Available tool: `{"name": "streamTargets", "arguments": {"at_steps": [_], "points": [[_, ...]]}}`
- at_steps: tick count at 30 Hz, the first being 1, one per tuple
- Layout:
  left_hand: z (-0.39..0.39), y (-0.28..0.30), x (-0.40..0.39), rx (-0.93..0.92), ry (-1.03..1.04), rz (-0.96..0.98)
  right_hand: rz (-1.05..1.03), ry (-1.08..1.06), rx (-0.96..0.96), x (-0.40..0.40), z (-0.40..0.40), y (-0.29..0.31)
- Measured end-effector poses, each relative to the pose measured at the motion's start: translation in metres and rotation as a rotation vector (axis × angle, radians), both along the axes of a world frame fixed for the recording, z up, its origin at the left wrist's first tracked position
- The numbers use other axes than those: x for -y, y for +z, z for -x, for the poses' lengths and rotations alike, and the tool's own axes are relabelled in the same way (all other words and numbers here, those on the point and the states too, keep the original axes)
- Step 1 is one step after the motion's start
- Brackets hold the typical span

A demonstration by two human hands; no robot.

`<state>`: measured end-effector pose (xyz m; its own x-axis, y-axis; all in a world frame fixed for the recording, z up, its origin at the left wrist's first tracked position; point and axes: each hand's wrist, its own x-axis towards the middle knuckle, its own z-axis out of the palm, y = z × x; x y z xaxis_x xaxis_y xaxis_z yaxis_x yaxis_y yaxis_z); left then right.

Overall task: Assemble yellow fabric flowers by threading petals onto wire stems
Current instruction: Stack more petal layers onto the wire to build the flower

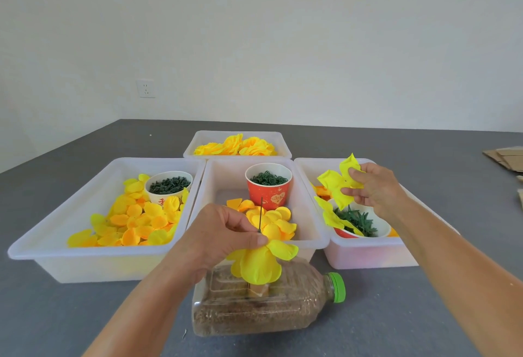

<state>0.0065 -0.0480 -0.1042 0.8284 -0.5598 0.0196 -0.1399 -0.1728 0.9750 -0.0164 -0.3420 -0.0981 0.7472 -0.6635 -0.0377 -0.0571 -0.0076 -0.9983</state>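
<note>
1. Yellow fabric dominates the head view: the left hand (226, 232) has thumb and curled fingers pinched together on a thin dark wire stem (260, 215), which stands upright above the knuckles
2. Just under that pinch hangs a half-built flower (259, 264), its soft, rounded cloth petals drooping onto a clear plastic bottle (268, 303) that lies on its side near the front edge of the grey desk (424, 144); the bottle is filled with brown grain and has a green ribbed cap
3. Raised over the right tray (368, 254), the right hand (373, 186) holds a lobed yellow petal piece (339, 184) between thumb and fingertips, fingers bent round its edge; the cloth looks thin and crinkled
4. Four translucent white plastic trays sit together mid-desk. The left tray (70, 254) holds a heap of loose yellow and orange petals (133, 220) and a white paper cup (169, 186) of dark green bits
5. The middle tray (311, 215) holds a red paper cup (268, 186) of green curled pieces and a few petals; the back tray (240, 141) holds finished yellow flowers (237, 145)
6. In the right tray a white cup (365, 222) holds green spiky parts
7. Brown cardboard (505, 158) lies at the desk's right edge; a white socket (146, 88) sits on the wall
</note>
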Motion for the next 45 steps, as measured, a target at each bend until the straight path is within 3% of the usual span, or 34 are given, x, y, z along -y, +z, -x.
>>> {"name": "streamTargets", "arguments": {"at_steps": [10, 16, 23, 34, 40, 45], "points": [[0.0, -0.001, -0.002, 0.007, 0.0, -0.013, -0.141, 0.089, 0.023, -0.006, -0.005, 0.001], [-0.001, -0.001, -0.001, 0.003, -0.001, -0.01, -0.213, -0.108, 0.081, 0.002, 0.001, 0.006], [-0.004, -0.003, 0.0, 0.006, -0.002, -0.007, -0.066, -0.224, 0.041, 0.015, 0.007, 0.003], [-0.001, 0.002, -0.005, 0.036, 0.006, -0.053, 0.187, 0.08, 0.085, -0.03, 0.013, 0.019], [0.005, 0.006, -0.009, 0.06, -0.017, -0.069, 0.23, 0.285, 0.136, -0.073, 0.026, 0.036], [0.006, 0.004, -0.011, 0.047, -0.035, -0.061, 0.145, 0.407, 0.141, -0.099, 0.032, 0.039]]}}
